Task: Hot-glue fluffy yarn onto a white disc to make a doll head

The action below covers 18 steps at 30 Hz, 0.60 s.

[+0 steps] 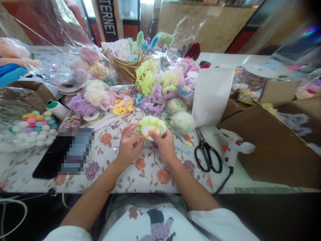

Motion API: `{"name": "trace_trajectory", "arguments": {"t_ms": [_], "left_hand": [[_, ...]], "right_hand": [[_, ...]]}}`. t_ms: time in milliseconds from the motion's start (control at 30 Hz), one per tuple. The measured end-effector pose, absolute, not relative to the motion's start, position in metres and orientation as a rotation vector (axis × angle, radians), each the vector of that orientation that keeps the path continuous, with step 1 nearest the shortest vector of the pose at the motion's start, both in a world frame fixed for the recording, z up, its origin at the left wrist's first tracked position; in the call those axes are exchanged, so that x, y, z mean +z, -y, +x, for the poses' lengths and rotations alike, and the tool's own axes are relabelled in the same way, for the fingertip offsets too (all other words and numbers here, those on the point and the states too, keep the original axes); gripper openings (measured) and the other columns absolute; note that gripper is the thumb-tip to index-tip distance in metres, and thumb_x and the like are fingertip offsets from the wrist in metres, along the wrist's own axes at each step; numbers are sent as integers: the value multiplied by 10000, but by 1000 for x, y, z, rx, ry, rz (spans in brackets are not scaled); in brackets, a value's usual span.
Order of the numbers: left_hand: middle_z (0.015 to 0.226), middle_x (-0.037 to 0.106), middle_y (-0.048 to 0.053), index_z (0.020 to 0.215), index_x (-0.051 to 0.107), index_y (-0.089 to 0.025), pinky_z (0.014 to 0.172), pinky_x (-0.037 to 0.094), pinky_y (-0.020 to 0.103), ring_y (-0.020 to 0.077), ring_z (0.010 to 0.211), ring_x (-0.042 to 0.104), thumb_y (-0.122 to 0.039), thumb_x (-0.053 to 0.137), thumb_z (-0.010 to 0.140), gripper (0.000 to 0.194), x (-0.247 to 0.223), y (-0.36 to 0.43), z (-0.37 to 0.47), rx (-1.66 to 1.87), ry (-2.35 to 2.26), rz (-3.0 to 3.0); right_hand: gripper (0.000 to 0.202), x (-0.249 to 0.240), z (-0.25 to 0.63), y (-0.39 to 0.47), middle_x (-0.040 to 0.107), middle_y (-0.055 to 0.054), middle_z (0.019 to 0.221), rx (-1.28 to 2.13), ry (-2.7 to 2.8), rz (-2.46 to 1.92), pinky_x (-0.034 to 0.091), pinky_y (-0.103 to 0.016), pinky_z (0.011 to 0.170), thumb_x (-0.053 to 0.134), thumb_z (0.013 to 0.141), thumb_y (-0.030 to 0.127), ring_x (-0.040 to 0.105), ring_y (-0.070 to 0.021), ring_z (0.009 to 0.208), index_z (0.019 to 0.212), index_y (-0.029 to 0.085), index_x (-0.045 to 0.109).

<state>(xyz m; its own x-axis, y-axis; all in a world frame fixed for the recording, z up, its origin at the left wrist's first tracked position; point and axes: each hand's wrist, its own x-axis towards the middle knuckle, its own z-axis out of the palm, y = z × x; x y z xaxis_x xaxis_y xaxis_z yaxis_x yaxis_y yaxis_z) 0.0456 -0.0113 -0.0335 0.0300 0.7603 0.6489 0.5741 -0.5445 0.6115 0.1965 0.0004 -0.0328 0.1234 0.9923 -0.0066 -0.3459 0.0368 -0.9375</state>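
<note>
Between my two hands, just above the flowered tablecloth, is a frilly yellow-green piece [156, 123] with a round white centre and a narrow orange-yellow strip across it. My right hand [164, 142] grips it from the right, its thumb pressed on the white centre. On the other side my left hand [131, 144] has thumb and forefinger pinched together at the piece's left edge, by the end of the strip. What sits between those fingertips is too small to make out. Fluffy pale green yarn [182, 122] lies just beyond my right hand.
Black-handled scissors [207, 155] and a white glue gun [232, 147] lie to the right, beside a cardboard box [271, 147]. Two phones, one a black phone [50, 160], rest at left near coloured pompoms [37, 129]. Yarn, brown stems [127, 68] and plastic wrap crowd the back.
</note>
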Motion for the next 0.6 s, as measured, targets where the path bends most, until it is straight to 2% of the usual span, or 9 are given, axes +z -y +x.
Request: {"name": "trace_trajectory", "arguments": {"t_ms": [133,367,600], "left_hand": [[1278,634,71,835,748,-258,1058,412,518,278,1226,535,-256,628,859,122,-29,14,46,1518,-1423,2125],[1081,669,70,838,701,-217,965,493,418,218,1059,613,-298,615,866,121,-23,15,42,1639,-1526,1862],[1090,651,57,839,710,-223,976,477,412,218,1073,598,-301,680,827,84,-26,13,44,1550,-1550,1842]], "right_hand": [[354,-30,197,-3,736,-16,969,1246,812,-969,542,-306,788,820,671,315,679,-185,847,981,221,676],[439,-26,200,-7,747,-33,996,1336,660,-981,534,-307,844,853,610,290,687,-187,891,990,193,658],[463,-28,196,-3,748,-24,1019,1478,709,-909,554,-292,807,866,609,264,699,-187,894,1018,213,656]]}}
